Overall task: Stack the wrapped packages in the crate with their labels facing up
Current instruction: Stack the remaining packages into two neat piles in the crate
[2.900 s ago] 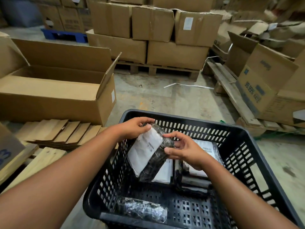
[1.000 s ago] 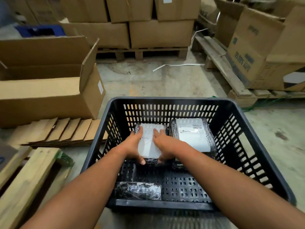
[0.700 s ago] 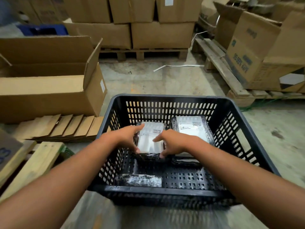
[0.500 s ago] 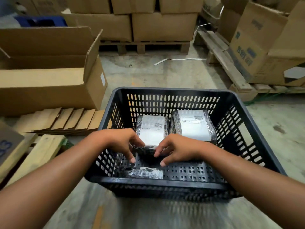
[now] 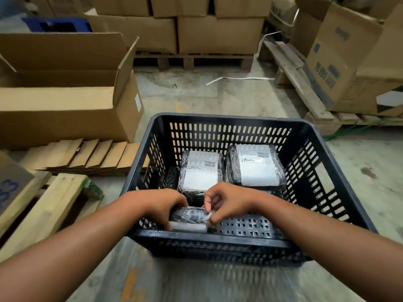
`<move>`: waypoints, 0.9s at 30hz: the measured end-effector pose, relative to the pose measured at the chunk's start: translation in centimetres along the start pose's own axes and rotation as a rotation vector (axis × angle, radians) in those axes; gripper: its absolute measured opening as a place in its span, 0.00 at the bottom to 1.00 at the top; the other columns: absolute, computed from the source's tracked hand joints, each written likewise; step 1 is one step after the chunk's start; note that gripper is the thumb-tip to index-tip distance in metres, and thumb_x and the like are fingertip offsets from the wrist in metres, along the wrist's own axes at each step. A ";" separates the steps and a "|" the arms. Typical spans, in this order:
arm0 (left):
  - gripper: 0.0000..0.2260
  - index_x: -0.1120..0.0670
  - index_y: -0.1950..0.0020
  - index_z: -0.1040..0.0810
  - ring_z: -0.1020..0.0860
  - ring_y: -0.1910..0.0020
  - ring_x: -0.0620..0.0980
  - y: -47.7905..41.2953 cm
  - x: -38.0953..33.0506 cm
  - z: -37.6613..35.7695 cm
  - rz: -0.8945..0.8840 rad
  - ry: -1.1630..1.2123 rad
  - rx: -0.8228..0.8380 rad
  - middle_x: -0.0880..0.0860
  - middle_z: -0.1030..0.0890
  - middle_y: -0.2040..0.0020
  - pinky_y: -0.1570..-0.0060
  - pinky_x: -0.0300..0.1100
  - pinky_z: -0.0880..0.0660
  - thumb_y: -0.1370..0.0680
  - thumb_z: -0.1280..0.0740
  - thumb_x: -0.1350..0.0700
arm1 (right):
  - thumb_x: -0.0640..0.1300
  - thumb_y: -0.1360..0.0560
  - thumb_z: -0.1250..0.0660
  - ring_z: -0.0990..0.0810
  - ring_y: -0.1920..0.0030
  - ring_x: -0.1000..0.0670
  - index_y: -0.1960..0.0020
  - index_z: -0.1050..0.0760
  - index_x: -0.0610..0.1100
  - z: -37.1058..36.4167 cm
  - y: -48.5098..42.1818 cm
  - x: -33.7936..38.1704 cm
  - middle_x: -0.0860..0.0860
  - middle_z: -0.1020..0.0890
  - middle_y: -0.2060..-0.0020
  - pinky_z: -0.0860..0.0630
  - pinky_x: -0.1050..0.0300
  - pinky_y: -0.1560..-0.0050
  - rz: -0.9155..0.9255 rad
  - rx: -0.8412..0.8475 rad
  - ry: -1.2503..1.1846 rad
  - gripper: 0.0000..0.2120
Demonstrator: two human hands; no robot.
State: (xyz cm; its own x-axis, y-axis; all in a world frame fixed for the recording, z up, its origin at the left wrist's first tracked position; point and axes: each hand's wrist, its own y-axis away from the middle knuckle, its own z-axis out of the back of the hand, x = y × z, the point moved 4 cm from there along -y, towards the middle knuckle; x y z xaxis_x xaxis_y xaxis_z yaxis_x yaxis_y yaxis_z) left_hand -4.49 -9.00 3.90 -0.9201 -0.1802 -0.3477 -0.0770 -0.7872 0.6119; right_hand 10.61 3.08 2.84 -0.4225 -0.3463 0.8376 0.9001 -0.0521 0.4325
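Note:
A black slotted plastic crate [image 5: 231, 120] stands on the concrete floor in front of me. Two stacks of black-wrapped packages sit at its far side with white labels up: the left stack [image 5: 201, 171] and the right stack [image 5: 255, 164]. At the crate's near wall lies one more wrapped package [image 5: 189, 215], dark side up with a white edge showing below. My left hand [image 5: 161, 205] grips its left end and my right hand [image 5: 226, 199] grips its right end.
An open cardboard box [image 5: 65, 94] stands to the left with flattened cardboard [image 5: 91, 153] and timber [image 5: 43, 205] beside it. Stacked cartons on a pallet [image 5: 192, 29] stand behind. A pallet with printed cartons [image 5: 340, 68] lies to the right.
Both hands set a labelled package on the left stack, let go, then drew back to the near wall and closed on the loose package lying there.

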 end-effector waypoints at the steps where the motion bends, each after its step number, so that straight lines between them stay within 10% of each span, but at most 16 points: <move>1: 0.27 0.49 0.36 0.22 0.21 0.46 0.48 -0.2 -0.1 0.1 0.004 -0.058 -0.037 0.46 0.19 0.45 0.45 0.45 0.22 0.35 0.21 0.56 | 0.33 0.30 0.21 0.22 0.61 0.49 0.57 0.21 0.46 0.2 0.0 -0.1 0.43 0.16 0.62 0.27 0.51 0.55 0.011 -0.018 -0.028 0.12; 8: 0.29 0.47 0.39 0.17 0.16 0.54 0.39 1.3 0.1 4.6 0.013 0.134 -0.075 0.42 0.13 0.52 0.49 0.44 0.18 0.40 0.21 0.56 | 0.39 0.30 0.24 0.19 0.59 0.49 0.48 0.21 0.55 1.8 1.1 0.3 0.49 0.14 0.47 0.22 0.51 0.55 0.080 -0.192 -0.109 0.16; 15: 0.29 0.51 0.36 0.20 0.15 0.46 0.43 4.4 1.1 12.3 -0.091 0.460 -0.263 0.45 0.13 0.45 0.47 0.37 0.20 0.36 0.19 0.59 | 0.64 0.35 0.19 0.32 0.24 0.55 0.19 0.52 0.69 3.4 2.9 3.7 0.63 0.35 0.23 0.25 0.47 0.33 0.368 -0.602 0.184 0.56; 23: 0.30 0.40 0.34 0.19 0.18 0.39 0.45 6.1 -0.5 15.7 -0.231 0.659 -0.602 0.41 0.16 0.39 0.45 0.33 0.21 0.32 0.18 0.59 | 0.54 0.31 0.18 0.23 0.30 0.55 0.19 0.44 0.66 7.9 4.3 5.3 0.68 0.30 0.26 0.19 0.42 0.37 0.514 -0.778 0.027 0.50; 27: 0.47 0.28 0.23 0.42 0.40 0.22 0.45 5.7 -2.2 14.9 -0.187 0.398 -0.728 0.45 0.41 0.19 0.35 0.31 0.30 0.34 0.18 0.45 | 0.51 0.31 0.18 0.19 0.33 0.48 0.22 0.41 0.70 9.7 4.9 5.0 0.56 0.23 0.30 0.19 0.42 0.38 0.498 -0.812 -0.111 0.47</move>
State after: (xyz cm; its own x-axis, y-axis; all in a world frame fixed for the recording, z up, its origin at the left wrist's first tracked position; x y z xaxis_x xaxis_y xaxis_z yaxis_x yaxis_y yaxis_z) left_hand -8.61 -4.32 18.70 -0.7031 -0.0961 -0.7046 0.1773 -0.9832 -0.0428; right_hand 11.82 10.22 12.41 0.0582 -0.4157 0.9076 0.7604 -0.5706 -0.3101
